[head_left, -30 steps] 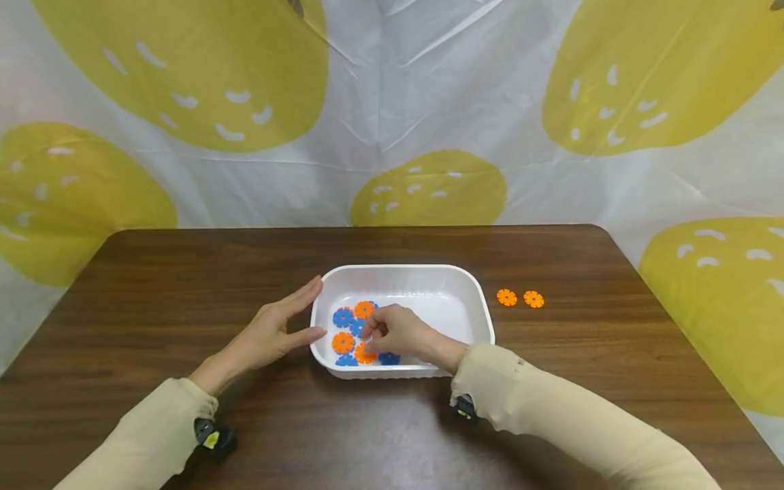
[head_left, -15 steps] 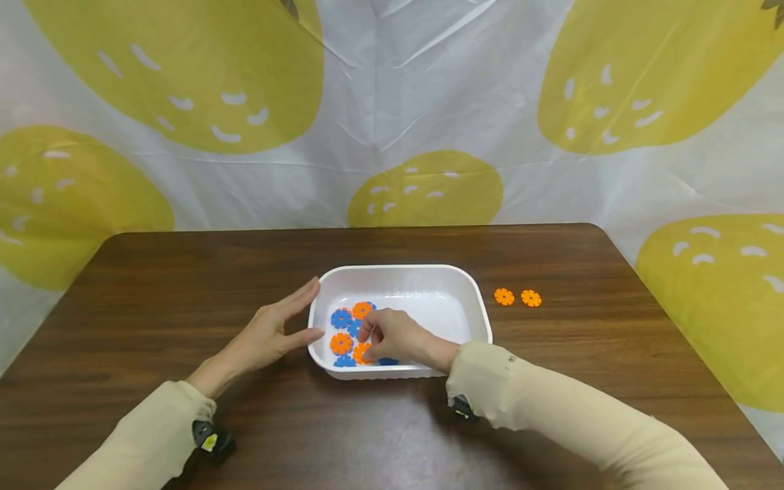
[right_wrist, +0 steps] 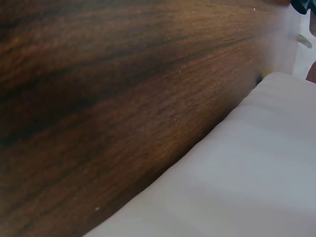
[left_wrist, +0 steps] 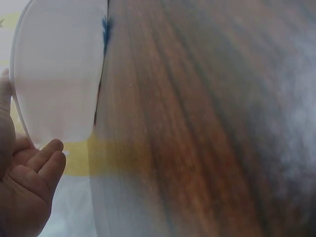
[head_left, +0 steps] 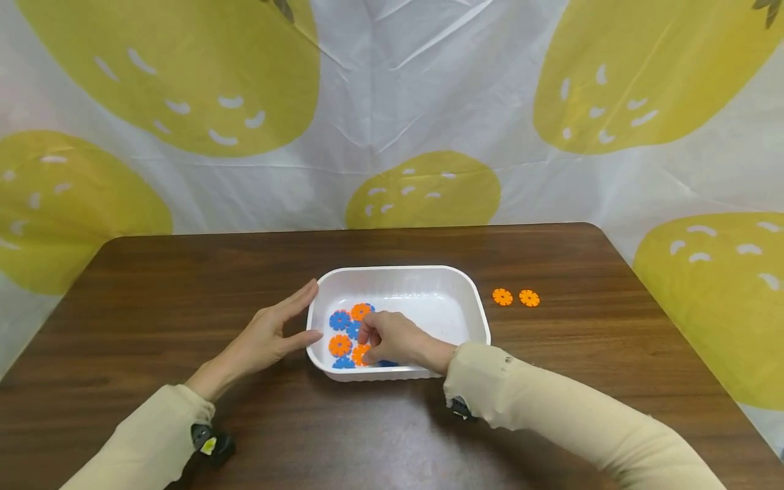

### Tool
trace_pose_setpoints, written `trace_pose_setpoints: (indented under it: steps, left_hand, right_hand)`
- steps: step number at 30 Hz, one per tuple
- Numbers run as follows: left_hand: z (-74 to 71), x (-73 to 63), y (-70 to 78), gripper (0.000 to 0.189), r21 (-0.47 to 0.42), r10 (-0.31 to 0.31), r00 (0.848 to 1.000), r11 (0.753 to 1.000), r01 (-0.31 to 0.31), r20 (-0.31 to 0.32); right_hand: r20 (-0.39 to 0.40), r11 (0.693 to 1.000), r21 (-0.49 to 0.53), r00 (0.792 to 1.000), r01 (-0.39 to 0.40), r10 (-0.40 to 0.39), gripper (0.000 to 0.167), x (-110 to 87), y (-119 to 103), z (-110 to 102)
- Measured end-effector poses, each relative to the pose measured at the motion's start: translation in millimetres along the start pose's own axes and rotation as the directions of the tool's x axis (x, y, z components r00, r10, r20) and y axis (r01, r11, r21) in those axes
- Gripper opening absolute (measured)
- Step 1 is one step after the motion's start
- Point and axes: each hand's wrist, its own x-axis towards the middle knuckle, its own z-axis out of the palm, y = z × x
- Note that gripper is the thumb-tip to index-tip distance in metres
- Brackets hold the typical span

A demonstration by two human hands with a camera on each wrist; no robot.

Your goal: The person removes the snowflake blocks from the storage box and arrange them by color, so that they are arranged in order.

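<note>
A white tub [head_left: 431,312] sits on a brown counter [head_left: 214,275]. In the left part of the tub lie small flat wheels with little cuts around their edges. A blue wheel [head_left: 339,320] lies near the left wall, next to a back orange wheel [head_left: 361,312], and a middle blue wheel [head_left: 353,331] is close to both. Nearer the front are a side orange wheel [head_left: 339,346], a front orange wheel [head_left: 358,354] and a front blue wheel [head_left: 343,363]. The right hand [head_left: 393,338] reaches into the tub, with its fingers bent and its thumb over the front orange wheel. I cannot tell if its grip is pinching a wheel. The left hand [head_left: 267,335] is at the tub's left end, its grip loose, with its thumb and fingers spread apart by the rim. To the right of the tub, two loose orange wheels [head_left: 502,297] lie flat on the counter, side by side with a small gap between them. Behind is a white cloth [head_left: 398,88] with big yellow fruit on it. Both arms have cream sleeves [head_left: 551,401].
</note>
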Motion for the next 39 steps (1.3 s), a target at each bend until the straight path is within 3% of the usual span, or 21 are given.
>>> trace_pose_setpoints:
  steps: [27,39]
  left_hand:
    - [0.3,-1.6,0.4,0.078,-0.012,-0.012,1.0,1.0,0.012,0.006]
    - [0.9,-2.0,0.4,0.078,-0.009,-0.014,1.0,1.0,0.014,0.009]
  right_hand:
    - [-0.018,0.999,0.051,1.0,0.014,-0.013,0.012,-2.6,-1,-6]
    - [-0.119,0.993,0.101,0.992,0.062,-0.05,0.013,-10.6,0,-22]
